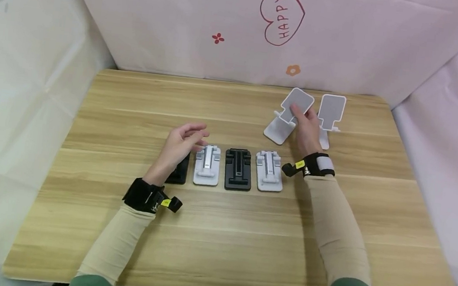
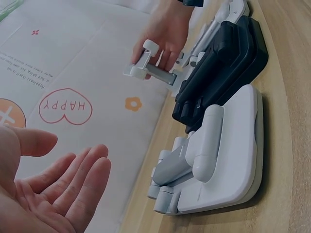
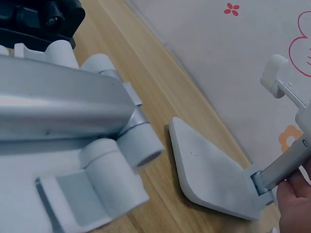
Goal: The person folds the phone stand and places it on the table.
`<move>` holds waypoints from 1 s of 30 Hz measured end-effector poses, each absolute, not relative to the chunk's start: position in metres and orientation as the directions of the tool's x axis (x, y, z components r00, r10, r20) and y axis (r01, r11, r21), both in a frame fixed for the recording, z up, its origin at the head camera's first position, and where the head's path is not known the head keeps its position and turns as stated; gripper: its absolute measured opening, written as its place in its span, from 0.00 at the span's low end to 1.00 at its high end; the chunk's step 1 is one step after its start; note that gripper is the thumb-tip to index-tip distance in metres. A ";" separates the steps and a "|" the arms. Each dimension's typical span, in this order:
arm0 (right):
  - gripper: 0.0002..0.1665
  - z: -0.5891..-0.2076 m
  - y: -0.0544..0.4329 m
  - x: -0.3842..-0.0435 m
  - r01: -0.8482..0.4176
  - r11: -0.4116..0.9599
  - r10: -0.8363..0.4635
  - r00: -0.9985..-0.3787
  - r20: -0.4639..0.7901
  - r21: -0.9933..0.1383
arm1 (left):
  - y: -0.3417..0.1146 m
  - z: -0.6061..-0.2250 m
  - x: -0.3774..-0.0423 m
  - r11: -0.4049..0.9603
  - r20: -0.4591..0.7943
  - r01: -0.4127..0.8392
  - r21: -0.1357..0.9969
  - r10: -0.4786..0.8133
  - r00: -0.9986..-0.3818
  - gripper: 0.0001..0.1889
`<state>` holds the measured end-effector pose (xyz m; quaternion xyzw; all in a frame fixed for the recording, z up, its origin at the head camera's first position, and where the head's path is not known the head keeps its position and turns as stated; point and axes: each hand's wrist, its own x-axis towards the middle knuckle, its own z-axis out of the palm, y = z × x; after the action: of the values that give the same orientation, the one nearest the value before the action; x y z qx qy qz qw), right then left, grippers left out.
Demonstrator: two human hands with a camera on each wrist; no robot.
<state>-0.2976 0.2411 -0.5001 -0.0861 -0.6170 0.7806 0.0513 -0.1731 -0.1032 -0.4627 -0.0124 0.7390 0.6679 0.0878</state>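
At the back right of the table, my right hand (image 1: 309,136) (image 3: 295,206) grips an unfolded white phone stand (image 1: 298,99) (image 3: 209,170), thumb over the front of its grey-padded plate. The stand's base rests on the table in the right wrist view. My left hand (image 1: 177,148) (image 2: 63,189) holds nothing; its fingers are loosely bent, above the row of folded stands. Partly hidden under it is a black folded phone stand (image 1: 179,175). Beside that lie a white folded stand (image 1: 206,174) (image 2: 233,160), another black one (image 1: 237,178) and another white one (image 1: 269,181).
A second unfolded white phone stand (image 1: 332,109) stands just right of my right hand. The wooden table (image 1: 216,246) meets a white printed cloth (image 1: 162,25) along its back edge. Pale cloth also hangs at both sides.
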 end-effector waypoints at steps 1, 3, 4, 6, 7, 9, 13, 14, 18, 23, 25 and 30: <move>0.25 -0.500 0.241 -0.298 0.016 -0.238 0.197 -0.978 -0.064 -0.971 | -0.103 -0.463 -0.173 0.109 -0.149 -0.138 0.984 0.100 -0.984 0.22; 0.22 -0.498 0.240 -0.299 -0.007 -0.269 0.221 -0.974 -0.055 -0.963 | -0.102 -0.463 -0.173 0.107 -0.155 -0.144 0.984 0.104 -0.982 0.22; 0.21 -0.497 0.239 -0.299 -0.017 -0.283 0.230 -0.972 -0.050 -0.959 | -0.101 -0.462 -0.173 0.104 -0.159 -0.148 0.983 0.106 -0.982 0.22; 0.18 -0.495 0.238 -0.300 -0.033 -0.302 0.256 -0.966 -0.048 -0.953 | -0.100 -0.462 -0.172 0.107 -0.168 -0.156 0.982 0.109 -0.980 0.22; 0.16 -0.494 0.237 -0.300 -0.037 -0.314 0.266 -0.963 -0.050 -0.949 | -0.099 -0.461 -0.172 0.108 -0.172 -0.160 0.981 0.112 -0.979 0.22; 0.14 -0.492 0.236 -0.301 -0.041 -0.310 0.283 -0.958 -0.051 -0.950 | -0.098 -0.461 -0.171 0.111 -0.180 -0.167 0.980 0.118 -0.977 0.22; 0.12 -0.485 0.233 -0.299 -0.056 -0.267 0.306 -0.951 -0.030 -0.962 | -0.095 -0.463 -0.170 0.119 -0.186 -0.171 0.978 0.128 -0.974 0.22; 0.12 -0.483 0.232 -0.298 -0.061 -0.261 0.307 -0.952 -0.023 -0.963 | -0.095 -0.463 -0.171 0.125 -0.185 -0.169 0.978 0.131 -0.974 0.22; 0.11 -0.469 0.229 -0.293 -0.091 -0.248 0.306 -0.952 0.011 -0.964 | -0.093 -0.466 -0.171 0.133 -0.183 -0.164 0.977 0.142 -0.973 0.22; 0.11 -0.447 0.220 -0.283 -0.117 -0.242 0.277 -0.960 0.047 -0.963 | -0.089 -0.467 -0.171 0.117 -0.200 -0.186 0.976 0.129 -0.971 0.22; 0.11 -0.439 0.214 -0.277 -0.127 -0.260 0.246 -0.967 0.061 -0.957 | -0.087 -0.466 -0.171 0.112 -0.208 -0.195 0.974 0.119 -0.971 0.22; 0.11 -0.418 0.197 -0.260 -0.164 -0.255 0.126 -0.983 0.136 -0.953 | -0.081 -0.465 -0.173 0.086 -0.207 -0.198 0.976 0.113 -0.972 0.24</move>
<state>-0.2601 0.1973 -0.4181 0.0158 -0.6032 0.7921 0.0918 -0.1734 -0.0810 -0.4646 -0.0290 0.7279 0.6754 0.1151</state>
